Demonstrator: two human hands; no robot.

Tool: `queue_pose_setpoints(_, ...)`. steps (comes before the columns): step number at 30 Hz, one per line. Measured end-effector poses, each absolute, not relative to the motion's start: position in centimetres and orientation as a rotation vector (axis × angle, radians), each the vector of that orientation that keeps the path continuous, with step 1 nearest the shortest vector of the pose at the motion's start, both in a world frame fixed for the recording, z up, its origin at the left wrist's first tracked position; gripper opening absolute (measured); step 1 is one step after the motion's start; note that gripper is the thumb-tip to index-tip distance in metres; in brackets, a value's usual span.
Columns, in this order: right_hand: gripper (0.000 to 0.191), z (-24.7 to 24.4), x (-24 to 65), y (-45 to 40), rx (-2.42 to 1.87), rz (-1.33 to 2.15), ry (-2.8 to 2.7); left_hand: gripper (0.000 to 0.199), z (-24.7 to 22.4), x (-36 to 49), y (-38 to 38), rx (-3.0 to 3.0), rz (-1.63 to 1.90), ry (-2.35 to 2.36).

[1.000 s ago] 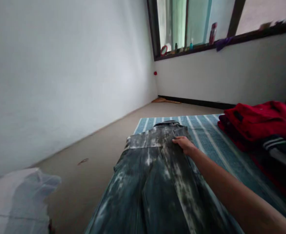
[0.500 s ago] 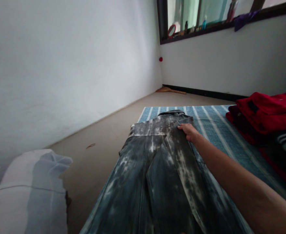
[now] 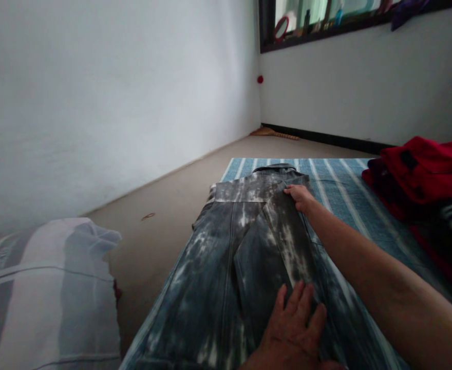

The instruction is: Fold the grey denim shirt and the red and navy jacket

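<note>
A dark denim jacket (image 3: pixel 206 257) with pale bleached patches lies face down on a blue striped mat (image 3: pixel 349 200), its collar at the far end. One sleeve is folded back lengthwise over the jacket's right part. At the shoulder fold, my right hand (image 3: pixel 300 198) has its fingers closed on the cloth, the forearm coming in from the right. Nearer, my left hand (image 3: pixel 291 329) rests palm down on the folded sleeve with its fingers spread.
Folded red clothes (image 3: pixel 430 169) are stacked on the mat's right side, darker garments beside them. A grey and white striped cloth bundle (image 3: pixel 41 293) sits at the lower left. A thin loop (image 3: pixel 148 216) lies on the floor; a broom (image 3: pixel 274 133) is in the corner.
My left hand has come into view from the bottom edge onto the sleeve. My right hand stays at the shoulder fold. The view has shifted slightly, tilting down.
</note>
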State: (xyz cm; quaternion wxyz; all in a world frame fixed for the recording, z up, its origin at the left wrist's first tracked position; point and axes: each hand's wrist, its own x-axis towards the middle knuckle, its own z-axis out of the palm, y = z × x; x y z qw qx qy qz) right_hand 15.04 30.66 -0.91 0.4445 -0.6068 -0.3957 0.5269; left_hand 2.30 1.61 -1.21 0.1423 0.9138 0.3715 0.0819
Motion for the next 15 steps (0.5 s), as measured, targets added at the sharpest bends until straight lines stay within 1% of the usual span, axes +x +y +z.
queue_pose_setpoints(5,0.030,-0.5,14.8,30.8,-1.646,1.112,-1.243,0.078,-1.7,1.7,1.8,2.554,0.150,1.036)
queue_pose_setpoints(10,0.035,1.1,15.3,29.5,-1.745,0.770,-1.566,0.079,-0.3,1.9,2.1,2.432,0.050,1.029)
queue_pose_setpoints(15,0.051,2.3,14.4,25.6,-1.529,0.482,-2.078,0.079,0.6,2.0,2.0,2.407,0.031,1.050)
